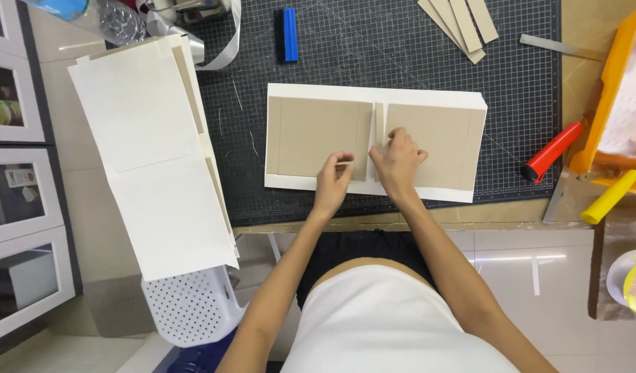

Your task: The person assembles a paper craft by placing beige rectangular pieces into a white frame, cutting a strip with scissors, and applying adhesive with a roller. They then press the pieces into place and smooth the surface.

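A white sheet (373,94) lies on the dark cutting mat (373,48), with two tan cardboard panels (311,135) glued on it and a narrow tan spine strip (379,117) between them. My left hand (334,181) pinches the lower end of the left panel's inner edge, beside the spine gap. My right hand (399,160) presses with curled fingers on the lower spine strip and the right panel's inner edge (442,138). Both hands touch the cardboard near the sheet's front edge.
A stack of white sheets and boards (148,152) overhangs a perforated white basket (190,304) at left. A blue block (289,34) and tan strips (459,24) lie at the mat's far edge. A red-handled tool (553,152), a yellow handle (610,197) and an orange tray (608,76) sit at right.
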